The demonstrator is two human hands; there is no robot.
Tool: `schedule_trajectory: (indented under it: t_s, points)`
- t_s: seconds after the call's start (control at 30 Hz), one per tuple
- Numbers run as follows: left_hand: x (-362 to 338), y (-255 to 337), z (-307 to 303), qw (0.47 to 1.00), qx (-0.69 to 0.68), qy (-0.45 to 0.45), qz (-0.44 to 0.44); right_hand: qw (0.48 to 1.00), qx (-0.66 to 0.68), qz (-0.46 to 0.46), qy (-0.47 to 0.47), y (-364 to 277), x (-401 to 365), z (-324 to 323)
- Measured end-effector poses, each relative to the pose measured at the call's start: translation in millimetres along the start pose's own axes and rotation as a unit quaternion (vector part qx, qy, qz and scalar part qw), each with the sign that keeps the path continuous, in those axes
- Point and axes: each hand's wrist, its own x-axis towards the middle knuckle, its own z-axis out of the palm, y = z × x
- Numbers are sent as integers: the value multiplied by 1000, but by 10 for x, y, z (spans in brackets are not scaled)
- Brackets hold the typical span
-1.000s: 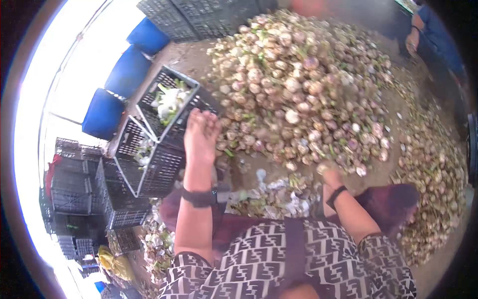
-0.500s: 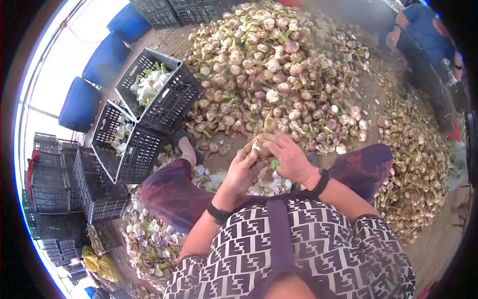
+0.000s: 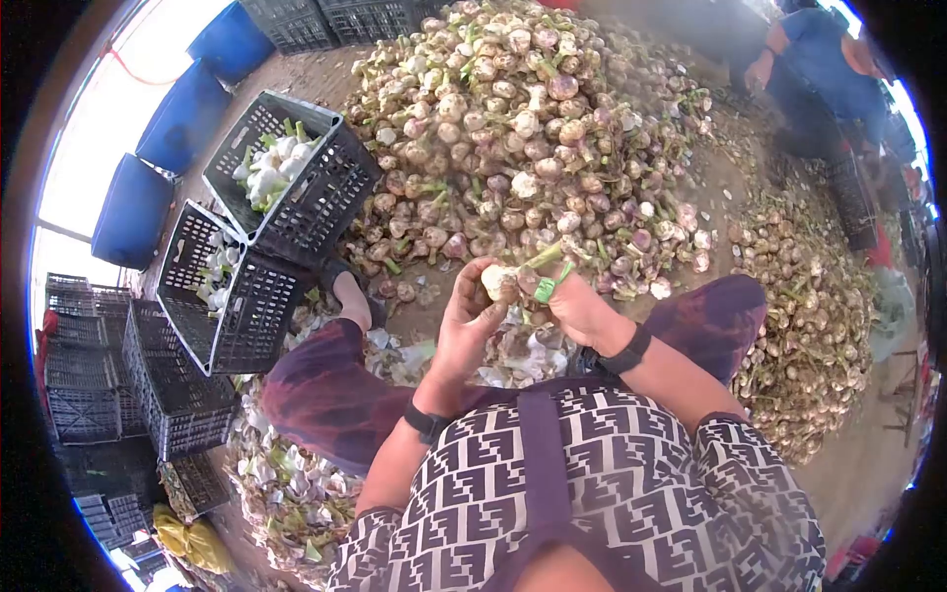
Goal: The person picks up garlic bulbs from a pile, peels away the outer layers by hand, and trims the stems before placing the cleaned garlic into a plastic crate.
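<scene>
A garlic bulb (image 3: 500, 283) with its stem (image 3: 543, 257) pointing up and right is in front of my lap. My left hand (image 3: 466, 324) holds it from the left, fingers and thumb closed around its side. On the right, my right hand (image 3: 584, 314) has its fingers curled against the bulb at the stem end; its fingertips are partly hidden. A green band (image 3: 552, 284) is wrapped around a digit of that hand. Beyond my hands rises a large heap of garlic bulbs (image 3: 533, 128). Pale peelings (image 3: 528, 357) lie beneath them.
Two black crates (image 3: 311, 187) (image 3: 252, 321) with whiter garlic stand left of the heap. Stacked crates (image 3: 178, 385) and blue barrels (image 3: 133, 209) are farther left. Another garlic pile (image 3: 814, 326) lies to the right. A person (image 3: 829, 74) is at the upper right.
The garlic bulb has turned and now shows more between my hands, its stem leaning right. My right hand has shifted off its top to the right side. The view has shifted slightly.
</scene>
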Motion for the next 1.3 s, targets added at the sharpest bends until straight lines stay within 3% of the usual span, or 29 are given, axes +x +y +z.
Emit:
schedule_trajectory:
  t_s: [0.13, 0.23, 0.37, 0.43, 0.53, 0.57, 0.63, 0.67, 0.7, 0.73, 0.77, 0.87, 0.9, 1.03, 1.1, 1.17, 1.3]
  points:
    - [-7, 38, -10, 997, 69, -2, 21, 987, -126, -95, -2, 126, 120, -41]
    - [-15, 42, 1, 997, 74, 6, 19, 960, -266, -84, 18, 33, 93, -79]
    - [-14, -8, -13, 995, 95, 31, 7, 919, -352, -176, 15, 33, 71, -139]
    - [-29, 40, -7, 997, -20, 57, -50, 905, -359, -228, 19, 95, 123, -182]
    - [-12, 94, 20, 977, -171, 108, -71, 988, -92, -106, -63, -41, 32, -132]
    - [2, 127, 28, 960, -234, 128, -80, 990, -139, -34, -6, -135, -8, -103]
    - [46, 157, 3, 927, -324, 165, -92, 996, -67, -48, 26, -63, 16, -160]
    - [52, 130, -54, 927, -332, 139, -106, 997, -31, -55, 42, -31, 24, -183]
    - [60, 124, -86, 926, -338, 113, -121, 995, 16, -90, -26, -22, 13, -191]
    - [60, 115, -99, 925, -345, 88, -136, 994, -22, -107, -21, -14, 12, -184]
    - [56, 88, -74, 928, -318, 102, -162, 990, -60, -123, -15, -6, 14, -160]
    - [17, -94, -100, 969, -173, -23, -175, 986, -98, -131, -13, -19, 1, -88]
    - [15, -79, -62, 960, -203, -46, -185, 987, -98, -126, -15, -20, 1, -68]
    - [16, -67, 51, 996, 44, 16, -71, 996, -49, -79, 5, 42, 19, -2]
    - [9, -34, 119, 996, 78, 28, -41, 999, -17, -28, 40, 94, 29, 57]
    - [20, -107, 43, 984, 165, 64, -10, 999, 35, 13, 3, 171, 92, 5]
    - [-4, -75, 8, 989, 103, 100, -33, 997, 62, 27, -34, 262, 168, -47]
